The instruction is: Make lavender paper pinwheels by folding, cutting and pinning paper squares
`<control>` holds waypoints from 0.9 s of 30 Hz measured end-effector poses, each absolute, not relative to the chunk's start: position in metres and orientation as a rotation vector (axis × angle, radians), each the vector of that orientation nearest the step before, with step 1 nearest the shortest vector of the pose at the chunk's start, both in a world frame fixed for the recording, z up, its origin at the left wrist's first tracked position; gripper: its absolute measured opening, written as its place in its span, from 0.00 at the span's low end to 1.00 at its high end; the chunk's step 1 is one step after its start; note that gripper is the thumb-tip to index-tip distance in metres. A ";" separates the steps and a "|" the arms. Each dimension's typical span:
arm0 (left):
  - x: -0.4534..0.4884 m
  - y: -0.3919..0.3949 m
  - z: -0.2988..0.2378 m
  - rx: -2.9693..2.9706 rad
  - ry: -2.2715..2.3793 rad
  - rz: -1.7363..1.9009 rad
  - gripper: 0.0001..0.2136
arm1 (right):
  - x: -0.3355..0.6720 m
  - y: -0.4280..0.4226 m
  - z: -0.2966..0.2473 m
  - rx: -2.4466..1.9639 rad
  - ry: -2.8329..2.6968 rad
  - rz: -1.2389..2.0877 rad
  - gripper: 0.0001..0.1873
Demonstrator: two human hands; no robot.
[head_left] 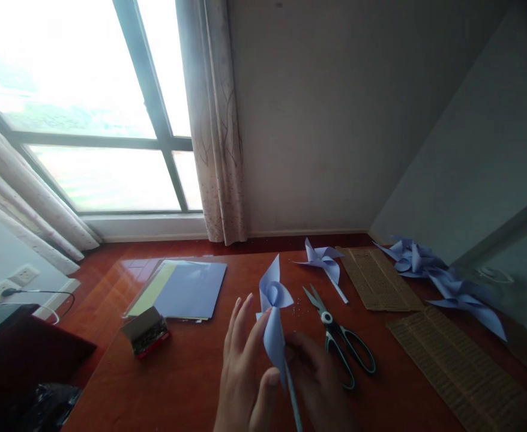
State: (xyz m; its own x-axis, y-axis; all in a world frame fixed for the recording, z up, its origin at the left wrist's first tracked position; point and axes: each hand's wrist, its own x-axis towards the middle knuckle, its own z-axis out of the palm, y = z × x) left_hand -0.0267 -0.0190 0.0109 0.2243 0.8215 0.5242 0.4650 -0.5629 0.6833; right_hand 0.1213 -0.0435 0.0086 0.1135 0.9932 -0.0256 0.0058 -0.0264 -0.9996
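Note:
A pale blue paper pinwheel (273,336) on a thin rolled stick (293,397) stands upright in front of me, its blades curled in to the centre. My left hand (240,372) is beside it with fingers stretched apart, and the index fingertip touches a blade near the middle. My right hand (317,375), dark and slightly blurred, curls its fingers at the stick just behind the lower blade; part of the grip is hidden. Scissors (331,324) with black and white handles lie partly spread to the right of my right hand. Tiny bits (297,307) are scattered by their tips.
Another pinwheel (321,261) lies near the table's far edge. More pinwheels (414,257) rest at the right by corrugated cardboard pieces (376,282). On the left are blue and yellow paper sheets (191,291) and a small opened box (149,336) of tiny items. A window and curtains stand beyond.

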 end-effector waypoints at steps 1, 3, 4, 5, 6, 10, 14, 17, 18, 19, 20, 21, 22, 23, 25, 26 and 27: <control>-0.027 -0.019 0.011 2.131 1.190 1.259 0.27 | 0.121 -0.043 0.007 -1.273 -1.111 1.141 0.22; -0.027 -0.018 0.010 2.134 1.195 1.241 0.26 | 0.121 -0.041 0.005 -1.265 -1.117 1.129 0.22; -0.026 -0.017 0.009 2.119 1.200 1.253 0.26 | 0.120 -0.040 0.004 -1.266 -1.128 1.116 0.21; -0.025 -0.017 0.009 2.090 1.206 1.279 0.26 | 0.120 -0.040 0.003 -1.273 -1.144 1.099 0.21; -0.024 -0.017 0.010 2.045 1.209 1.315 0.25 | 0.120 -0.040 0.003 -1.290 -1.164 1.077 0.22; -0.019 -0.015 0.018 1.712 1.152 1.283 0.17 | 0.120 -0.041 0.008 -1.418 -1.262 0.929 0.18; -0.018 -0.014 0.031 1.314 1.109 1.172 0.18 | 0.121 -0.042 0.012 -1.439 -1.386 0.800 0.13; -0.021 -0.012 0.033 1.171 1.151 1.195 0.16 | 0.122 -0.043 0.011 -1.413 -1.462 0.739 0.10; -0.022 -0.011 0.033 1.139 1.159 1.204 0.15 | 0.122 -0.043 0.011 -1.402 -1.479 0.725 0.10; -0.023 -0.010 0.031 1.113 1.160 1.209 0.15 | 0.123 -0.043 0.010 -1.394 -1.493 0.712 0.09; -0.024 -0.008 0.029 1.095 1.155 1.209 0.14 | 0.123 -0.043 0.010 -1.388 -1.505 0.702 0.08; -0.026 -0.007 0.027 1.079 1.155 1.207 0.14 | 0.123 -0.043 0.010 -1.381 -1.515 0.695 0.08; -0.027 -0.005 0.025 1.066 1.163 1.202 0.14 | 0.123 -0.043 0.010 -1.378 -1.518 0.688 0.07; -0.028 -0.003 0.024 1.056 1.180 1.197 0.14 | 0.123 -0.043 0.010 -1.376 -1.519 0.683 0.07; -0.031 0.000 0.022 1.043 1.230 1.186 0.13 | 0.123 -0.043 0.012 -1.374 -1.524 0.671 0.07; -0.032 0.001 0.023 1.044 1.250 1.182 0.13 | 0.123 -0.043 0.012 -1.373 -1.528 0.661 0.07; -0.032 0.002 0.023 1.050 1.260 1.177 0.12 | 0.123 -0.043 0.013 -1.371 -1.534 0.650 0.07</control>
State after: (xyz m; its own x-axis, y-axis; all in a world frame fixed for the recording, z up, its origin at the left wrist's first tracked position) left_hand -0.0324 0.0017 0.0234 -0.0457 0.9907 -0.1281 -0.0604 0.1252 0.9903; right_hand 0.1228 -0.0429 0.0127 0.0738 0.9527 0.2947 0.4513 0.2316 -0.8618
